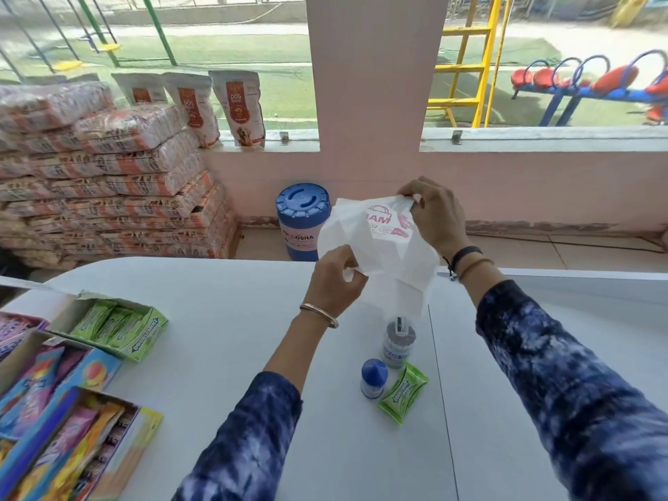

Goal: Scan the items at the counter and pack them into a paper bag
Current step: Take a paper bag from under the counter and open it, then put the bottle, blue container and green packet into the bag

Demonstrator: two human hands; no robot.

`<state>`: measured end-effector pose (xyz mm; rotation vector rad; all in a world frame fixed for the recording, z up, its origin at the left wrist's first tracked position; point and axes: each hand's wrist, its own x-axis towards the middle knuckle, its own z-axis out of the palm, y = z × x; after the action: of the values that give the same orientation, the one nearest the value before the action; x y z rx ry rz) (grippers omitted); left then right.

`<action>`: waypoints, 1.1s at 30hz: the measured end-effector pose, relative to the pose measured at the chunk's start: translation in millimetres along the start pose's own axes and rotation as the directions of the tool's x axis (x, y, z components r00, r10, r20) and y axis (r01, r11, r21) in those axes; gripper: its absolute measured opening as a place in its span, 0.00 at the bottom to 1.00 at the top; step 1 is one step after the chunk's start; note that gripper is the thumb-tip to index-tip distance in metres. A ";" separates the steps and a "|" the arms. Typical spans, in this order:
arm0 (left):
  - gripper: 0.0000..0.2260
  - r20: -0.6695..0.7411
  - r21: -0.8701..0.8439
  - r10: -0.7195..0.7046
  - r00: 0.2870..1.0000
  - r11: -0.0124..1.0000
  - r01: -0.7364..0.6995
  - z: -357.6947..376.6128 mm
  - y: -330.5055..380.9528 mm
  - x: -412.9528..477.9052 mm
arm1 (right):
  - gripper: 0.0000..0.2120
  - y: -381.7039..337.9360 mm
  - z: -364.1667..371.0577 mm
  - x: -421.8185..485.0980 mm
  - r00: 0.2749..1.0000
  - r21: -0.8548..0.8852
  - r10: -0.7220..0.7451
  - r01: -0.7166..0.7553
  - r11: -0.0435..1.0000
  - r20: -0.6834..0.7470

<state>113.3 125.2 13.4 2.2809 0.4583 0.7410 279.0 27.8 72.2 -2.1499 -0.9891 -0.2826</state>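
Observation:
A white paper bag with red print hangs in the air above the white counter. My left hand pinches its near edge and my right hand grips its far top edge. Under the bag, three items stand on the counter: a clear bottle with a grey cap, a small bottle with a blue cap, and a green gum packet lying flat.
Open boxes of green gum and colourful sweets line the counter's left side. Beyond the counter stand a blue drum and stacked sacks; dog food pouches lean on the window sill.

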 end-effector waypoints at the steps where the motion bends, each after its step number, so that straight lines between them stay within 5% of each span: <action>1: 0.11 0.031 -0.083 -0.005 1.000 0.997 0.008 1.0 0.9 1.3 | 0.08 -0.9 -0.5 -1.2 1.000 0.009 0.013 -0.013 1.000 -0.013; 3: 0.14 0.088 -0.287 -0.126 0.988 0.947 0.147 0.6 5.3 5.7 | 0.11 -6.9 1.9 -10.5 0.997 0.054 0.026 -0.022 0.998 -0.072; 5: 0.12 0.158 -0.553 -0.320 0.934 0.755 0.352 -2.8 9.2 11.8 | 0.09 -12.8 10.0 -29.8 0.993 0.121 -0.054 0.067 0.990 -0.106; 8: 0.12 0.312 -0.791 -0.416 0.854 0.384 0.476 -15.6 4.8 16.2 | 0.07 0.4 25.3 -56.5 0.960 0.055 -0.111 0.100 0.993 0.259; 10: 0.10 0.495 -0.777 -0.344 0.798 0.237 0.584 -30.8 -2.1 13.5 | 0.20 24.9 30.2 -63.3 0.854 -0.163 0.049 0.043 0.986 0.517; 12: 0.08 0.648 -0.603 -0.261 0.715 0.398 0.691 -41.0 -7.8 8.5 | 0.37 45.8 28.9 -63.6 0.775 -0.317 0.215 -0.020 0.948 0.594; 14: 0.05 0.686 -0.414 -0.281 0.672 0.608 0.677 -40.8 -9.1 3.6 | 0.44 57.9 30.2 -62.7 0.779 -0.468 0.237 0.081 0.880 0.580; 16: 0.03 0.604 -0.472 -0.358 0.712 0.559 0.682 -35.4 -10.6 1.1 | 0.38 58.8 31.0 -66.9 0.823 -0.457 0.160 0.132 0.879 0.546; 19: 0.05 0.503 -0.662 -0.375 0.779 0.412 0.626 -30.4 -12.5 -1.9 | 0.21 43.0 25.1 -86.7 0.940 -0.213 -0.112 0.187 0.959 0.322; 22: 0.05 0.478 -0.712 -0.389 0.787 0.353 0.607 -27.0 -7.9 -9.4 | 0.14 20.5 12.4 -117.6 0.926 -0.206 -0.338 0.368 0.907 0.169; 27: 0.05 0.453 -0.704 -0.453 0.768 0.347 0.620 -24.1 1.6 -16.5 | 0.28 11.6 3.0 -154.6 0.784 -0.224 -0.010 0.190 0.956 0.621; 33: 0.08 0.397 -0.707 -0.483 0.781 0.382 0.596 -19.9 3.7 -19.9 | 0.25 -0.3 -23.9 -156.0 0.809 -0.156 0.022 0.087 0.984 0.588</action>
<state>85.9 122.5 20.3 1.1510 0.6080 0.3227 175.3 -77.1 15.8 -2.4446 -1.3862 0.3266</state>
